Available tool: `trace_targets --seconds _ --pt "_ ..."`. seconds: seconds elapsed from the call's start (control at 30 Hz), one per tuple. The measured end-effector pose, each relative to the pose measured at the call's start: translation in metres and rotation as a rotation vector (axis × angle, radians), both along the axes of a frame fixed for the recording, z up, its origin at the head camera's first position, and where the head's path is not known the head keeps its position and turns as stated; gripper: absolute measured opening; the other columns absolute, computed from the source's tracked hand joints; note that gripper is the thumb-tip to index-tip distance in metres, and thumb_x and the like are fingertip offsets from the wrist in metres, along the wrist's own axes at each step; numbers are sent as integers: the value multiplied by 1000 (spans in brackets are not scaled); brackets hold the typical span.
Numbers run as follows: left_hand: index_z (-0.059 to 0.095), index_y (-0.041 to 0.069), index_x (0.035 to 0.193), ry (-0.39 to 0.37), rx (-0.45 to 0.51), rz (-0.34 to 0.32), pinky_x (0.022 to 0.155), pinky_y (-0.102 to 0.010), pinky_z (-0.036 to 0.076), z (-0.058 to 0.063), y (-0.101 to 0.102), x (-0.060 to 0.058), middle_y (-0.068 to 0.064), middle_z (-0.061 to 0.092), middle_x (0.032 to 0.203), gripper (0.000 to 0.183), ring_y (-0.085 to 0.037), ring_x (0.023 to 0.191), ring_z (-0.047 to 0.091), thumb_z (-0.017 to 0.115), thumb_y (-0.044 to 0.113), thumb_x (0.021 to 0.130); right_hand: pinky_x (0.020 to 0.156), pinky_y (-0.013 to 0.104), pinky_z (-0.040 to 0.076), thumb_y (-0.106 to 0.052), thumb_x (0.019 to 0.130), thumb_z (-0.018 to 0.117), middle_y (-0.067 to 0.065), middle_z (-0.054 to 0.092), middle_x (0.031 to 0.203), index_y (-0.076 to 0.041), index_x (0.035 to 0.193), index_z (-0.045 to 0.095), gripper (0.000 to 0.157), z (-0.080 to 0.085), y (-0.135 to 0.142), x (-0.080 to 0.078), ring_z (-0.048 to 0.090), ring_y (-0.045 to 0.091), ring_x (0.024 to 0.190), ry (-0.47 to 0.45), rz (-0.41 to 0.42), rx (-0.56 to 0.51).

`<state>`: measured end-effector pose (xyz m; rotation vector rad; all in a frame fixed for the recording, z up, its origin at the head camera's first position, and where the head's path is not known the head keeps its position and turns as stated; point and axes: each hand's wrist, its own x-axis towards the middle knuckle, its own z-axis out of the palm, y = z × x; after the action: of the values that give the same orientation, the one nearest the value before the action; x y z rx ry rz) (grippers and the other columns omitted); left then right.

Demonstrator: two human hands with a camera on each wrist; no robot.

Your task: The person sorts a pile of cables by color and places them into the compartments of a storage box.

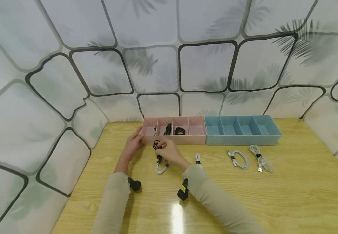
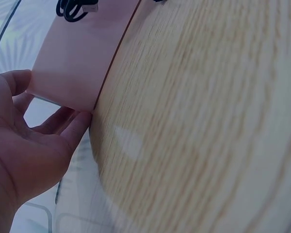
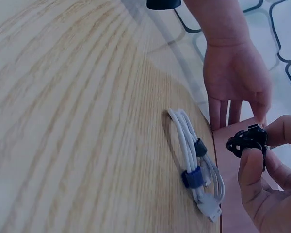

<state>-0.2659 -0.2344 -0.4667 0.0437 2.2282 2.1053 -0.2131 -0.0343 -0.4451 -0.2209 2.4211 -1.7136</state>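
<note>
My right hand pinches a bundled black cable between thumb and fingers, just in front of the pink divided box. At the left end of that box is my left hand. Its fairly straight fingers touch the end wall low down, with the thumb up by the rim in the left wrist view. Inside the pink box, black cables lie in the left three compartments; the rightmost one holds none. Under and beside my right hand, a white cable with blue and dark straps lies on the table.
A blue divided box stands end to end with the pink one. On the wooden table in front lie more white cables: one partly behind my right arm, a loop and a strapped bundle. Patterned fabric rises behind.
</note>
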Motion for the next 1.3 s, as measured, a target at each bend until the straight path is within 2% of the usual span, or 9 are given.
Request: trace_targets --seconds 0.1,0.2,0.53,0.77,0.93,1.17,1.3 --pt "32 10 156 -4 4 4 109 -50 40 -1 -1 -1 -25 30 157 51 -40 134 41 41 10 106 48 37 56 -7 83 70 16 64 100 -1 109 66 27 3 5 0 52 15 50 6 -16 14" --pt "31 10 156 -11 3 3 109 -50 39 -1 -1 -1 -25 29 157 51 -39 134 40 40 9 106 48 37 55 -8 84 71 16 63 106 -1 110 65 27 5 9 0 51 14 51 12 -19 10" --pt "30 12 157 -15 -13 -2 111 -51 37 0 0 0 -25 28 158 52 -38 136 39 40 12 106 49 40 55 -7 82 67 14 60 102 -2 109 64 27 15 29 -4 51 14 60 38 -93 -31" --pt "30 13 157 -28 -17 5 112 -49 36 -1 0 -1 -22 27 159 52 -37 137 38 39 13 106 65 51 58 -9 87 67 14 59 101 -3 111 62 25 19 50 -13 54 19 75 26 -183 -102" --pt "29 13 158 -29 -28 3 112 -49 36 1 -1 0 -23 26 159 52 -38 138 38 38 13 106 72 51 60 -5 86 65 14 59 99 0 115 60 30 25 68 -20 59 19 71 30 -224 -174" --pt "31 14 157 -36 -12 14 112 -49 36 1 -1 0 -23 27 159 52 -36 137 39 39 12 106 62 34 61 -5 90 61 19 58 110 2 121 56 33 36 100 -30 62 18 71 55 -250 -169" --pt "32 15 157 -37 -11 12 112 -49 37 1 1 -1 -22 27 159 52 -36 136 39 39 12 106 59 29 59 -6 92 60 19 55 114 3 125 55 34 39 120 -37 62 15 68 45 -277 -187"
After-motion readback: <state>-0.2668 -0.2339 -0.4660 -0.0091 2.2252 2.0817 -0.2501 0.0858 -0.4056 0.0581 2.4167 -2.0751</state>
